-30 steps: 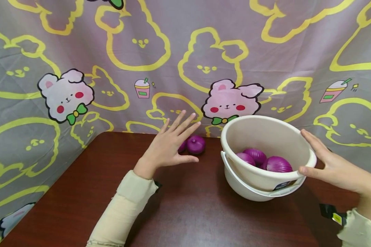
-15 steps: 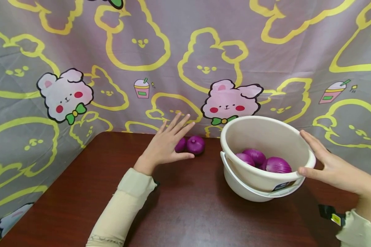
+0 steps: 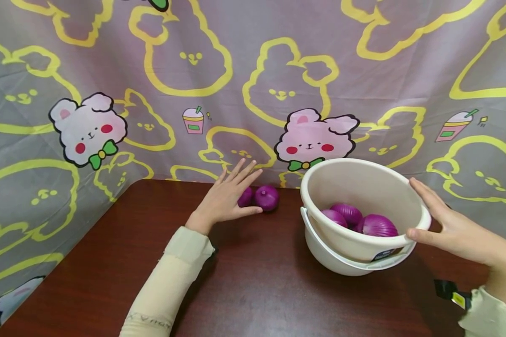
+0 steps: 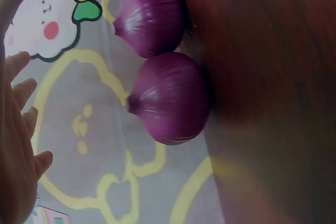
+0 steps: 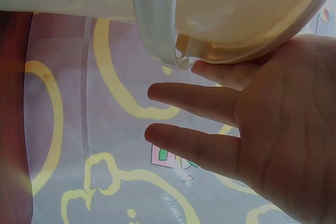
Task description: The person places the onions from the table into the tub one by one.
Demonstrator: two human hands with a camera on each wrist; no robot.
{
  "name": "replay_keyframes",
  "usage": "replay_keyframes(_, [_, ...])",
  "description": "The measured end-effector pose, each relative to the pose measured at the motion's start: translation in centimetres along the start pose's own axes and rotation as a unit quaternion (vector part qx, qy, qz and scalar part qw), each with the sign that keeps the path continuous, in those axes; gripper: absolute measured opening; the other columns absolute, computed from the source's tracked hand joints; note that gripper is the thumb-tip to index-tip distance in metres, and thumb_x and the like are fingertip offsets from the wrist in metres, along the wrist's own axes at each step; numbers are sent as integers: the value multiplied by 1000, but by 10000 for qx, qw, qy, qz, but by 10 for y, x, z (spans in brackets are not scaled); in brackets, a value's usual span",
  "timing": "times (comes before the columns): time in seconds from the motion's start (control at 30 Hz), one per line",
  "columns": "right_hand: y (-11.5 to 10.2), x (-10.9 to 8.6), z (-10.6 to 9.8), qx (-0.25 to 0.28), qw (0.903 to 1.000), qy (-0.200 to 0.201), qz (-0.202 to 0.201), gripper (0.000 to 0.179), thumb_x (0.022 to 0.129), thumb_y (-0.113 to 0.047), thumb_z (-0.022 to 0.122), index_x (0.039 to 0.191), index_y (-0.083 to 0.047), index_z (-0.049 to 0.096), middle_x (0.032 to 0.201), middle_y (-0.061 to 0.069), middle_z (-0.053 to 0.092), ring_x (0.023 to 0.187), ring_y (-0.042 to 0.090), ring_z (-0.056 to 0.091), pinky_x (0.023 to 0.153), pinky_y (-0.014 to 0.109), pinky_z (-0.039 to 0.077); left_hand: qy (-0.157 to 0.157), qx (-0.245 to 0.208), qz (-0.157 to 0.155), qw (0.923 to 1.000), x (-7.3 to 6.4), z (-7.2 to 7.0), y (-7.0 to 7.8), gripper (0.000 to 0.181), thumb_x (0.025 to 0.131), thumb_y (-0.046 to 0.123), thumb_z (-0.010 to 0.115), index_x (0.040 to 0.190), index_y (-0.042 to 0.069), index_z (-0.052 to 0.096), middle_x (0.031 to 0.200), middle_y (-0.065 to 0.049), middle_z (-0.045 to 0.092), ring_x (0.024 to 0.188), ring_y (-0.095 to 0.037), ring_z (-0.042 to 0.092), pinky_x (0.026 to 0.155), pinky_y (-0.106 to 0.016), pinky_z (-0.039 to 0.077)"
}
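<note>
My left hand (image 3: 223, 200), fingers spread and straight, hovers over the back of the table beside two purple onions. In the head view one onion (image 3: 266, 198) shows whole, while the other onion (image 3: 245, 197) is partly hidden by the fingers. The left wrist view has both, a nearer onion (image 4: 170, 100) and a farther onion (image 4: 152, 18), touching no finger there. On the right stands a cream bucket (image 3: 364, 180) with several onions (image 3: 378, 225) inside. Against its right rim rests my right hand (image 3: 455, 229), thumb and forefinger apart; the right wrist view shows its other fingers straight.
A white handle (image 3: 337, 250) hangs down the bucket's front. The dark red-brown table (image 3: 261, 290) ends at a patterned curtain (image 3: 236, 61) behind the onions. A black strap with a yellow label (image 3: 459, 298) is at my right wrist.
My left hand has moved slightly left and down, uncovering more of the left onion. The right hand and the bucket have barely moved.
</note>
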State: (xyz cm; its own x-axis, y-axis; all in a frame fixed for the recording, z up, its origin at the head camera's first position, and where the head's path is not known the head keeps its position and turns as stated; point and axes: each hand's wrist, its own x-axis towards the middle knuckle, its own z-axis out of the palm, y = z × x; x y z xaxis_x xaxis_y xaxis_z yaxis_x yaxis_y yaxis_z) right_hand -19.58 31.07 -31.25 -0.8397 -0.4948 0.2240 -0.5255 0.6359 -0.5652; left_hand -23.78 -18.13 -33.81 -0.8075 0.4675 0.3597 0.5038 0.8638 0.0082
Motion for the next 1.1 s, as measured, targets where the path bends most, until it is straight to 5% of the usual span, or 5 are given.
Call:
replay_keyframes(0.17, [2,-1,2,-30,10000,15,-51,100,91,-21,66,160,-26,-5,164,25,-2,147,3,-1,117,27,-6,-177,-248,-287,9991,0,8,-9,97,83,73,58,160,28,19,169,3,9,157,-23,-2,121,-63,16])
replay_keyframes(0.5, [0,0,-1,-101,9999,-9,64,100,91,-25,67,160,-25,-5,164,26,-2,149,8,-4,113,69,1,-298,-515,-535,9968,3,14,-18,96,84,75,55,159,27,20,168,2,13,157,-24,2,120,-63,18])
replay_keyframes(0.73, [2,-1,0,-74,9999,56,-61,100,90,-21,67,161,-24,-4,164,25,-1,143,-7,-2,118,51,-6,-472,-814,-595,9938,4,19,-20,96,85,76,53,160,29,17,167,2,17,156,-27,7,119,-63,20])
replay_keyframes(1.1, [1,0,0,104,9999,13,-27,101,90,-20,67,160,-27,-5,165,24,-4,150,10,-4,118,50,-7,-474,-1106,-672,9905,5,34,-28,92,86,65,62,158,20,28,166,-3,23,155,-31,13,119,-59,25])
